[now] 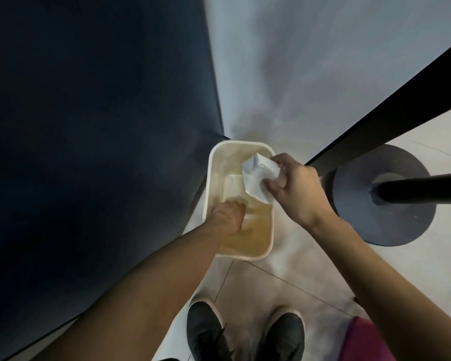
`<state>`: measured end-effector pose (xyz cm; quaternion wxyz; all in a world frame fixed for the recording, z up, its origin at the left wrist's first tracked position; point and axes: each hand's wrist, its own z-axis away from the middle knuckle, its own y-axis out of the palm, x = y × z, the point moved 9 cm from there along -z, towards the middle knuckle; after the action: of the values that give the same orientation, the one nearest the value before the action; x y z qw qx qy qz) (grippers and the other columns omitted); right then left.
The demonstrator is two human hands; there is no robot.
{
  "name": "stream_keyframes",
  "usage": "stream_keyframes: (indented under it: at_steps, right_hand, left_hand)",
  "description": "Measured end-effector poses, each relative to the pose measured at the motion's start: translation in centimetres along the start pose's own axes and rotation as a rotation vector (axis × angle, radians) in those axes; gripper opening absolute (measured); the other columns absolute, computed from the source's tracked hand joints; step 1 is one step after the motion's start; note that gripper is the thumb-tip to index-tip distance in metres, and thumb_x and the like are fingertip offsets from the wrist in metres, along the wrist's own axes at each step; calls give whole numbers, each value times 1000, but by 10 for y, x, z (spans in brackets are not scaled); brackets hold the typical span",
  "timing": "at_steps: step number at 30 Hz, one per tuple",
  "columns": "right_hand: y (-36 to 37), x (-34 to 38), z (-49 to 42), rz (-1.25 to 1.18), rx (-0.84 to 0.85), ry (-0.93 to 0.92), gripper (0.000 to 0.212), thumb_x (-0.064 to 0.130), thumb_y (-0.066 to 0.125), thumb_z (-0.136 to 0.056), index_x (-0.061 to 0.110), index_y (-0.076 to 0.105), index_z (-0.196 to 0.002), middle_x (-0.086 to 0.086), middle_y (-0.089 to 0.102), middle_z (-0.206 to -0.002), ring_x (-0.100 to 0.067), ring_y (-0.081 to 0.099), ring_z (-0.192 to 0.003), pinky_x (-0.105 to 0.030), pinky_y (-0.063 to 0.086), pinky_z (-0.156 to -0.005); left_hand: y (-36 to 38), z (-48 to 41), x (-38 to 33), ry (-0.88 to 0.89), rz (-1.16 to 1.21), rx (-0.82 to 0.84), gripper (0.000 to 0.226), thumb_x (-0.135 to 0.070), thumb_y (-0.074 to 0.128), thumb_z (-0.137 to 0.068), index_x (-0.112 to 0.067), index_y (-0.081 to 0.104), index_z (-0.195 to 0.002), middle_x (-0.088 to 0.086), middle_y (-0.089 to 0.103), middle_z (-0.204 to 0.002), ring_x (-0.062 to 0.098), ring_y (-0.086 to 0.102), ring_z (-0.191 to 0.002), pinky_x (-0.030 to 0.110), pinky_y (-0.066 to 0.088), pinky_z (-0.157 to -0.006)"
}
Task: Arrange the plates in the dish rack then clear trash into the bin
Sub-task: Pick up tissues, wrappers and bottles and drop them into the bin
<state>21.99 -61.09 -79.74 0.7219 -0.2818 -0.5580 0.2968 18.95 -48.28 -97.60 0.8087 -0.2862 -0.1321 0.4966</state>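
A cream rectangular bin (268, 230) stands on the floor in the corner below me. My right hand (294, 188) hovers over its right rim and grips a crumpled white paper (255, 175). My left hand (225, 216) reaches down inside the bin with its fingers curled; whether it holds anything is hidden. A pale sheet of paper (232, 188) lies at the bottom of the bin, just beyond my left hand.
A dark blue panel (89, 126) rises on the left, a grey wall (323, 61) behind the bin. A black table pole (414, 191) on a round dark base (391, 225) stands to the right. My shoes (245, 334) are on the tiled floor.
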Motion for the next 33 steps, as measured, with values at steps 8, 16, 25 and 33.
stream_keyframes:
  at_steps: [8, 16, 25, 33]
  right_hand:
    - [90, 27, -31, 497, 314, -158, 27, 1, 48, -92, 4, 53, -118, -17, 61, -107, -35, 63, -92, -37, 46, -70]
    - [119, 0, -54, 467, 397, 50, 36, 1, 40, -98, 0, 44, -133, -21, 55, -123, -35, 59, -107, -35, 47, -82]
    - [62, 42, -6, 177, 317, 48, 35, -2, 45, -87, 2, 55, -121, -20, 57, -117, -38, 58, -100, -43, 51, -88]
    - [-49, 92, 74, -20, 201, 193, 22, 12, 46, -92, 9, 68, -92, -14, 69, -90, -33, 63, -78, -34, 51, -66]
  left_hand:
    - [12, 7, -2, -70, 172, -52, 38, -17, 40, -100, -3, 49, -134, 18, 47, -138, 30, 44, -128, 37, 36, -106]
    - [-8, 58, -10, 47, 428, -214, 30, -11, 46, -96, -3, 66, -117, 15, 67, -115, 29, 65, -104, 37, 54, -89]
    - [-28, 162, 22, -71, 1103, -520, 38, 10, 42, -88, -9, 73, -101, 0, 74, -105, 2, 63, -99, 7, 42, -89]
    - [-86, 285, 37, -203, 1344, -640, 37, -2, 51, -96, -29, 68, -79, -4, 71, -76, 8, 66, -67, 30, 56, -72]
